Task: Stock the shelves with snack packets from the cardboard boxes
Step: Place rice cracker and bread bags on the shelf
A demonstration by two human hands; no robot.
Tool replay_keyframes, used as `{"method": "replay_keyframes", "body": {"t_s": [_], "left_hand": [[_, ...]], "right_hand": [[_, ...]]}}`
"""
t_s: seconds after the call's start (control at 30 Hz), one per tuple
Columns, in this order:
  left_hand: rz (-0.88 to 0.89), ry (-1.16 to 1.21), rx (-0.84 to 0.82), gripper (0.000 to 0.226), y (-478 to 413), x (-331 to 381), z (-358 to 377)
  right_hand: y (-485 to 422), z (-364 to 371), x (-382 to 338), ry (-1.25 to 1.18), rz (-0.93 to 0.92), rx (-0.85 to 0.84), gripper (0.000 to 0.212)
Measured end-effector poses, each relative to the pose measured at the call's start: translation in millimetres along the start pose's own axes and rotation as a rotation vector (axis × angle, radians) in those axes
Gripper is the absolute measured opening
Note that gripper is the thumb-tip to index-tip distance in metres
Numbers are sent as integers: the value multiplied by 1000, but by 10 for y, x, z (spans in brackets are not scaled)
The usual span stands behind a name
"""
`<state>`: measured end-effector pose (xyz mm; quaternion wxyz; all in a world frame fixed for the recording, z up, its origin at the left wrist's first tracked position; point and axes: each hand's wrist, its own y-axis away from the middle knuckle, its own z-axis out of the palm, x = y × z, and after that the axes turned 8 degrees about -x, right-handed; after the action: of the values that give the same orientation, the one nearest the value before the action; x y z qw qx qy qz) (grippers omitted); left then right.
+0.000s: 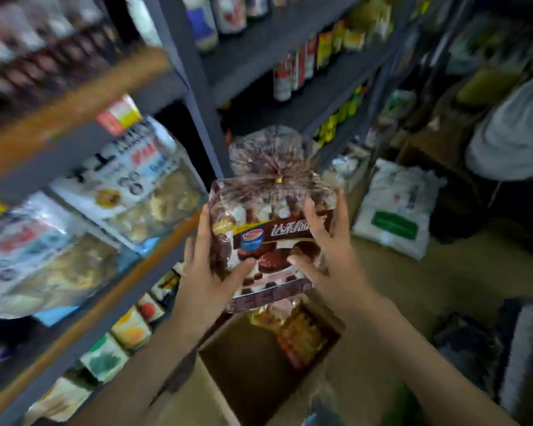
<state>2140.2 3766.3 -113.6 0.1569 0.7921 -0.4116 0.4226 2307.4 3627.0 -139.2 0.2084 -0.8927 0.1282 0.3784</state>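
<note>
Dim indoor light, heavy motion blur on the shelves (74, 124), wide-angle bending at edges.

Brown snack packet (271, 232), clear gathered top, upright above open cardboard box (228, 361). Orange packets (302, 336) in box's far corner.
</note>
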Motion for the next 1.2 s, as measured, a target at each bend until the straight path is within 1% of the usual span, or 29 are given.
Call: {"method": "replay_keyframes", "body": {"t_s": [0.07, 0.17, 0.23, 0.3, 0.37, 0.4, 0.43, 0.47, 0.53, 0.6, 0.67, 0.73, 0.8, 0.9, 0.97, 1.03, 1.07, 1.13, 1.2], "left_hand": [[51, -18, 83, 96, -27, 347, -277], [159, -109, 238, 95, 55, 709, -638], [290, -198, 376, 95, 133, 830, -845], [444, -240, 500, 92, 205, 916, -1058], [630, -340, 638, 87, 255, 979, -1268], [689, -412, 696, 86, 263, 1016, -1379], [707, -464, 735, 85, 251, 1038, -1496], [685, -483, 758, 84, 223, 1063, -1612], [562, -475, 764, 85, 141, 1105, -1842], [423, -450, 717, 86, 40, 1103, -2021], [336, -417, 657, 92, -61, 1070, -2157], [198, -421, 628, 92, -140, 1065, -2254], [106, -404, 598, 91, -220, 1040, -2312], [126, -387, 610, 87, -386, 1030, -2418], [124, -344, 606, 80, -461, 1088, -2455], [135, -339, 604, 75, -501, 1110, -2461], [132, -367, 606, 78, -508, 1089, -2468], [63, -442, 570, 86, -539, 975, -2501], [-64, -565, 479, 84, -571, 850, -2531]], "right_hand": [[-189, -291, -280, 86, -156, 35, 87], [-421, -573, -638, 161, -412, 133, 96], [-575, -678, -879, 209, -555, 215, 104], [-742, -735, -1143, 277, -645, 295, 111], [-957, -748, -1389, 351, -759, 381, 111], [-1079, -745, -1487, 362, -837, 426, 113], [-1210, -730, -1587, 361, -914, 465, 114], [-1346, -712, -1686, 365, -978, 496, 114], [-1621, -647, -1852, 372, -1049, 550, 110], [-1891, -556, -1933, 367, -1039, 544, 100], [-2148, -442, -1919, 357, -975, 469, 86], [-2357, -347, -1864, 385, -940, 404, 76], [-2474, -314, -1869, 353, -914, 339, 76], [-2580, -357, -1969, 259, -744, 285, 75], [-2614, -416, -2020, 191, -782, 302, 80], [-2661, -458, -2001, 246, -869, 286, 85], [-2688, -455, -1968, 284, -853, 272, 88], [-2724, -389, -1903, 308, -748, 233, 97], [-2759, -326, -1837, 365, -607, 149, 98]]}}
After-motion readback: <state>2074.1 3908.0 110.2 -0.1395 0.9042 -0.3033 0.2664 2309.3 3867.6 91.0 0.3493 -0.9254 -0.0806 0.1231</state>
